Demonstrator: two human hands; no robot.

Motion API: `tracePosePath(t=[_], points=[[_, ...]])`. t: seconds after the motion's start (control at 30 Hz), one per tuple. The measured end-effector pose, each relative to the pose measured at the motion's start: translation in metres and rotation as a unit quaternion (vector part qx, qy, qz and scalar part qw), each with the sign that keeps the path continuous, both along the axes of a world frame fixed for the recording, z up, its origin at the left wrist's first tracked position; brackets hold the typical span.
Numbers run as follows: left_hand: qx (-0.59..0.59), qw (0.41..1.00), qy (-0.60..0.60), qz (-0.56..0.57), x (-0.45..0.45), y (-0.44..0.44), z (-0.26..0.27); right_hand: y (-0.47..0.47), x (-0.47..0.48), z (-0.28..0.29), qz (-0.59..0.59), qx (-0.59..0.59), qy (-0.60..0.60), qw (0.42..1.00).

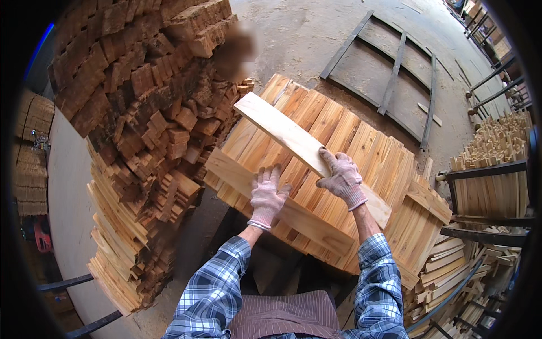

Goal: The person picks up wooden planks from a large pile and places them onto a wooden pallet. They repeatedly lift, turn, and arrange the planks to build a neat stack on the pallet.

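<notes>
My left hand (267, 195), in a pale knitted work glove, rests flat across a light brown wooden board (317, 224), its thumb spread from the fingers. This board lies along the near side of a surface of narrow wooden planks (313, 173) set side by side. My right hand (342, 174), gloved the same way, spans a paler wooden board (281, 129), with its thumb at the near edge and fingers over the far part. The pale board slants across the planks, roughly in line with the near board. Parts of both boards are hidden under my hands.
A tall heap of cut wood blocks (139, 84) rises close on the left. Past the planks, a dark frame (394, 72) lies on the floor. At right stand a shorter planked stack (419, 220), a rack of thin sticks (495, 140) and piled slats (440, 267).
</notes>
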State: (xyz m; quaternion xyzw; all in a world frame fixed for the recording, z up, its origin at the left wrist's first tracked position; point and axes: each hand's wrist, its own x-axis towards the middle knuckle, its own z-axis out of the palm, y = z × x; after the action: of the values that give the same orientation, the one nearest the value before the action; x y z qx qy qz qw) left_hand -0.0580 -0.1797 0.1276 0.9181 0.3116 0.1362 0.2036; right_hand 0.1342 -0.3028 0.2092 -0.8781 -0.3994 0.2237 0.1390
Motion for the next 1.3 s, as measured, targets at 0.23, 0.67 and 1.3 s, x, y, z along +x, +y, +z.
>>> tracePosePath(t=[0.23,0.67,1.3], points=[[0.107,0.972,0.186,-0.095,0.035,0.003,-0.023,0.035,0.144,-0.060,0.002,-0.006,-0.177,0.984],[0.094,0.982,0.137,-0.088,0.030,0.006,-0.014,0.051,0.162,-0.085,0.060,-0.070,-0.243,0.966],[-0.235,0.735,-0.144,0.619,-0.543,-0.033,0.029,0.116,-0.470,0.008,0.333,-0.116,0.416,0.838]])
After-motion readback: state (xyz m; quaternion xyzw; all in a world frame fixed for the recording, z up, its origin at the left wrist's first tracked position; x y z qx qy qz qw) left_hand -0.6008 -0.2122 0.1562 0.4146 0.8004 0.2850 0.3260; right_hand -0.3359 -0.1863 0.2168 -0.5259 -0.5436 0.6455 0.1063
